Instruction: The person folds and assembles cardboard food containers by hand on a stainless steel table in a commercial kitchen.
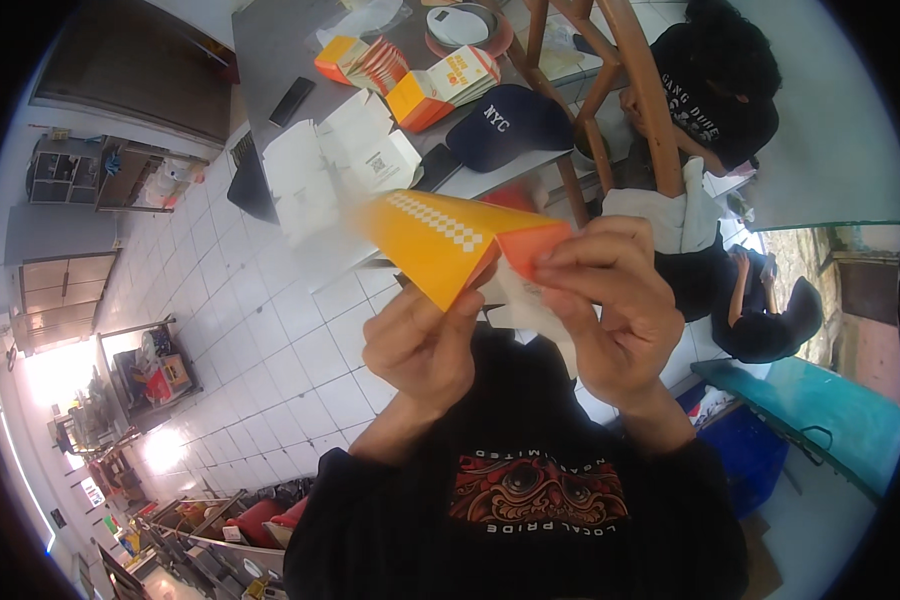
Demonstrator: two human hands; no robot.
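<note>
Between my two hands is a partly folded cardboard food carton (420, 235), yellow with a white checkered strip and an orange-red flap at its right end. My left hand (420, 345) pinches the carton's lower edge between thumb and fingers. The fingers of my right hand (615, 305) are closed on the orange-red flap. The carton is tilted, its far left corner blurred. Beyond it, flat white carton sheets (315, 165) lie stacked at the table edge, and nested yellow-and-red cartons (440, 90) lie on the table behind them.
The grey table (270, 65) also bears a dark cap (510, 125), a black phone (291, 102) and a white kitchen scale (458, 25). A wooden chair (650, 90) stands at its right. One person (715, 90) sits beyond the chair, another (770, 310) farther right.
</note>
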